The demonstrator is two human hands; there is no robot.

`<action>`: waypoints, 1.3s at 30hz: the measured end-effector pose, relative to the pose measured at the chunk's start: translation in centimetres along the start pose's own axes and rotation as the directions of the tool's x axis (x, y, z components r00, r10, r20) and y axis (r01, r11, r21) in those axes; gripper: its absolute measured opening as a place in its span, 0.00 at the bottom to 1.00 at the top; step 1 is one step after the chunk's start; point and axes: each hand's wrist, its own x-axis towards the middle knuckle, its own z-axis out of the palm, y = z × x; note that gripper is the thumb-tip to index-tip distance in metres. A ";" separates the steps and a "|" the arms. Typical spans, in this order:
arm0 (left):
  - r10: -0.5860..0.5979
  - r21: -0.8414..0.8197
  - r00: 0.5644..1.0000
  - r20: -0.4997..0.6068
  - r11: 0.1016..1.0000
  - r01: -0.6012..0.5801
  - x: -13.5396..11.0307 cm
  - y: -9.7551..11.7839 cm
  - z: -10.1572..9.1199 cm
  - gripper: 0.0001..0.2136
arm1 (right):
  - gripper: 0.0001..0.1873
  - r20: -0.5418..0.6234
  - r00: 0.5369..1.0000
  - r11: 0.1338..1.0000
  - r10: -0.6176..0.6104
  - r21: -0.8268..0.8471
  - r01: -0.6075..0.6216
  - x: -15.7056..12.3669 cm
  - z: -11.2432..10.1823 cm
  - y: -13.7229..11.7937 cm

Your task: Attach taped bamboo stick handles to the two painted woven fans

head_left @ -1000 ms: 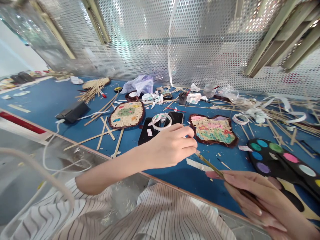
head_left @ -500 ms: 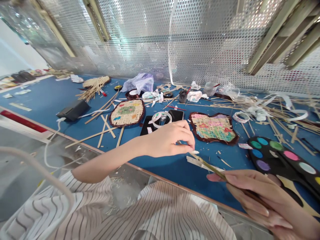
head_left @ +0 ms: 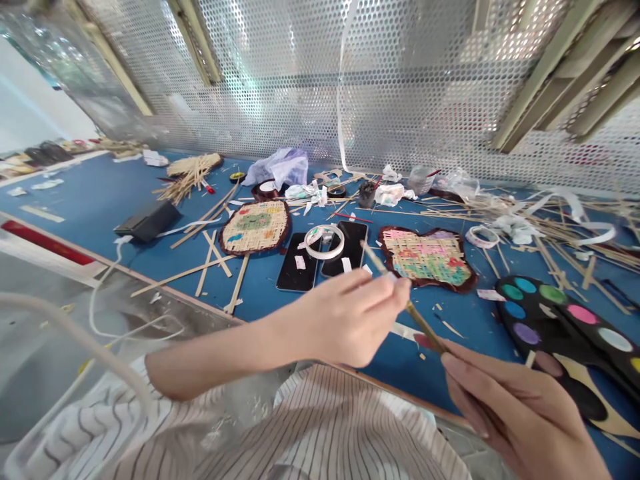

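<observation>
Here, the person's left hand (head_left: pixel 353 319) was pinching a thin bamboo strip (head_left: pixel 374 259) between its fingertips, and the strip stood tilted up above the blue workbench (head_left: pixel 85 207), just in front of two phones (head_left: pixel 297 263) lying side by side. The right hand (head_left: pixel 515 413) was closed firmly around a slim paintbrush (head_left: pixel 425 327), whose tip came just beside the left hand, but I could not tell if it touched the strip. So the step in hand seemed to be bringing the brush and the strip together, and I judged that the next move called for steady fingers on both sides. A woven bamboo mat (head_left: pixel 427 259) with a dark rim lay just beyond the hands, and a watercolour palette (head_left: pixel 555 327) lay near the right hand.
</observation>
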 end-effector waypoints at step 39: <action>-0.845 -0.901 0.458 0.276 -0.061 0.429 0.5 4.3 2.0 0.12 | 0.36 0.349 0.436 -0.178 -0.830 -0.905 0.387 0.1 2.0 4.9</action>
